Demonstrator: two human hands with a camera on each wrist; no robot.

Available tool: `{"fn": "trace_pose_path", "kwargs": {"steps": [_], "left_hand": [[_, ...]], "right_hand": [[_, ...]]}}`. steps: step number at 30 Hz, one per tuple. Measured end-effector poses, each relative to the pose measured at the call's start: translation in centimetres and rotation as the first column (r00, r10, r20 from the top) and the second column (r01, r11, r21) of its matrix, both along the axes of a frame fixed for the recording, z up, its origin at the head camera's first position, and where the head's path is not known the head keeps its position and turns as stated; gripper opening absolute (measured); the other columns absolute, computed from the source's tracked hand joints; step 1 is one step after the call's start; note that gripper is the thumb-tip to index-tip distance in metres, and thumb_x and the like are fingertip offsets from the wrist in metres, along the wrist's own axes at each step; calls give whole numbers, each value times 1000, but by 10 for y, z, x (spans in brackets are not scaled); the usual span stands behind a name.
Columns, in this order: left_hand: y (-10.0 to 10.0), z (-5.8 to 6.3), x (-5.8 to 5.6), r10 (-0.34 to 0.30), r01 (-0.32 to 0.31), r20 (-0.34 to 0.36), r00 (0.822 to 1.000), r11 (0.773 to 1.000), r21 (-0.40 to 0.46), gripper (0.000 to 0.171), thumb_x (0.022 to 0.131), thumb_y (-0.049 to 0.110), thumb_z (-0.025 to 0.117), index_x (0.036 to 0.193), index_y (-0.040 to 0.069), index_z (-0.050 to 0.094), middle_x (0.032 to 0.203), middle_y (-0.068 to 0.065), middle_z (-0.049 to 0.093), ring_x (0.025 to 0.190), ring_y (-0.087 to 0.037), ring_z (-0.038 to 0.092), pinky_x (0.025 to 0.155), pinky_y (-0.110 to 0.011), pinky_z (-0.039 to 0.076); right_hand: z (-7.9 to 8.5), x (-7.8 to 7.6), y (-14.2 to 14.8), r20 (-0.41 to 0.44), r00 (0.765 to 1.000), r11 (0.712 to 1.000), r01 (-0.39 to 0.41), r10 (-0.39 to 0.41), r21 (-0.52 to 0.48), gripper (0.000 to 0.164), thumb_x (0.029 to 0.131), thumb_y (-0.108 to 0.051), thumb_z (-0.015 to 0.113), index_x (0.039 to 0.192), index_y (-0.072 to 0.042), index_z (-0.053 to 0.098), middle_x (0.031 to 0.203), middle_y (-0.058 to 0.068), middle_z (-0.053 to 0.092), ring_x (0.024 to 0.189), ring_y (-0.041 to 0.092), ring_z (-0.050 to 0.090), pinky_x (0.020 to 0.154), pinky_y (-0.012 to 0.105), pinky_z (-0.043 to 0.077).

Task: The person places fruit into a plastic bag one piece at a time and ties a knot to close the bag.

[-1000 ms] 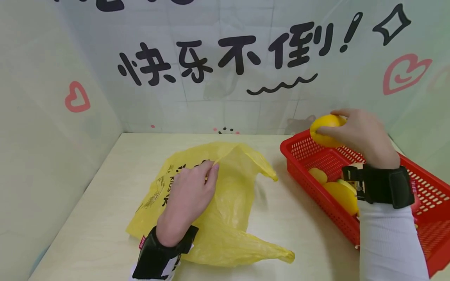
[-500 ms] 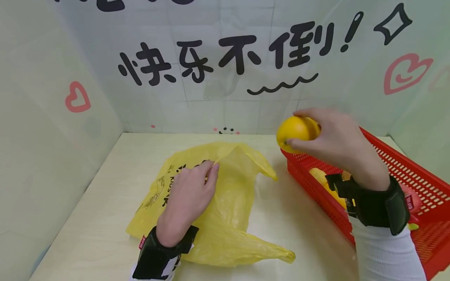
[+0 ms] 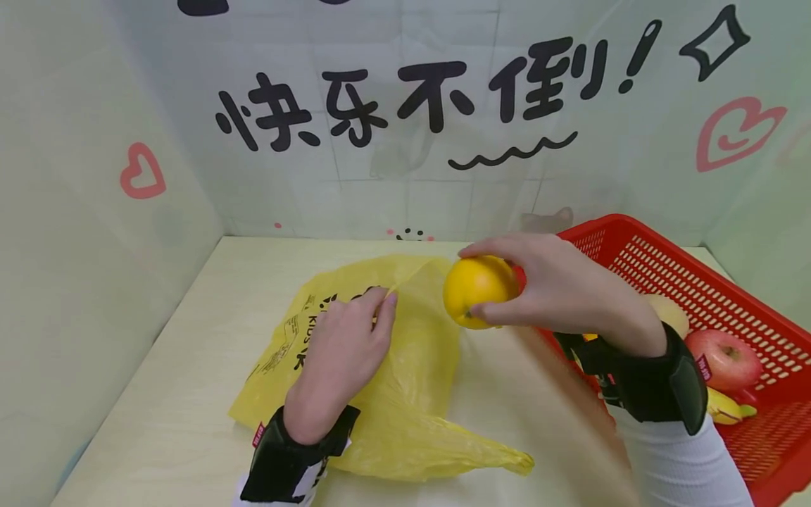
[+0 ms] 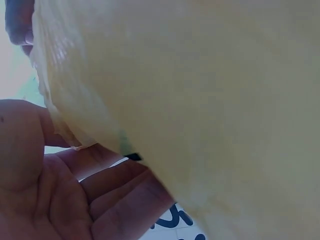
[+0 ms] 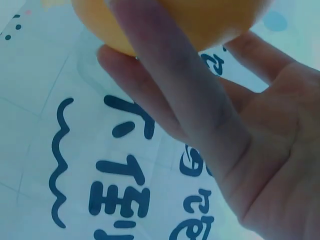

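My left hand (image 3: 345, 345) pinches the upper edge of a yellow plastic bag (image 3: 412, 394) between thumb and forefinger. The bag lies on the table with black print on its left part and one handle stretched to the right. In the left wrist view the bag's film (image 4: 200, 110) fills most of the picture and hides what lies behind. My right hand (image 3: 557, 289) grips a yellow-orange orange (image 3: 478, 289) by thumb and fingers, in the air just right of the bag's raised edge. From the right wrist, the orange (image 5: 225, 20) shows above the fingers.
A red perforated basket (image 3: 665, 264) stands at the right, partly behind the right arm. In it are a red apple (image 3: 724, 360), a small banana (image 3: 728, 407) and a pale round item (image 3: 668, 315). A printed sheet (image 3: 393, 162) backs the table (image 3: 190, 394).
My right hand has carried the orange from above the basket leftward, and lately downward, to beside the bag. The left hand has kept its pinch on the bag's edge.
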State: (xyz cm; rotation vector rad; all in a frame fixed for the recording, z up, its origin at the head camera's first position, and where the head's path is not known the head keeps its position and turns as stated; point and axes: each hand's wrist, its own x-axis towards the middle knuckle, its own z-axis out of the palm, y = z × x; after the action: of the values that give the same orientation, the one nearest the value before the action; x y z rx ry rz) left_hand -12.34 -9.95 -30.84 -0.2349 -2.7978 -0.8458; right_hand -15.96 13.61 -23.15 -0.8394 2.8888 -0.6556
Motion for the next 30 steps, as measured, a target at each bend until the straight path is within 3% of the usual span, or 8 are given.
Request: {"fn": "trace_pose_path", "kwargs": {"steps": [11,20,30], "left_hand": [[0,-2,2,-3,3,-1,1000,1000,-2,32,104,28,47,77,11,53,56,3,30,41,-15,32,44,-23,26],[1,-1,2,-1,1,-18,1000,1000,15,29,104,27,48,87,10,61,56,2,34,41,-14,35,43,-23,28],[1,2,1,10,-10,-20,1000,1000,20,29,105,27,46,96,8,66,57,1,37,43,-14,38,45,-24,30]], "right_hand": [[-29,-4,-36,66,982,982,-181,178,51,55,77,-37,73,128,-20,63,114,-1,66,92,15,57,77,28,49],[-50,-12,-60,57,966,962,-256,252,93,55,79,-33,73,129,-12,62,119,2,67,99,18,58,79,30,49],[-72,-25,-82,22,959,956,-282,281,84,41,80,-29,75,114,-10,63,87,-1,60,83,16,52,73,26,44]]}}
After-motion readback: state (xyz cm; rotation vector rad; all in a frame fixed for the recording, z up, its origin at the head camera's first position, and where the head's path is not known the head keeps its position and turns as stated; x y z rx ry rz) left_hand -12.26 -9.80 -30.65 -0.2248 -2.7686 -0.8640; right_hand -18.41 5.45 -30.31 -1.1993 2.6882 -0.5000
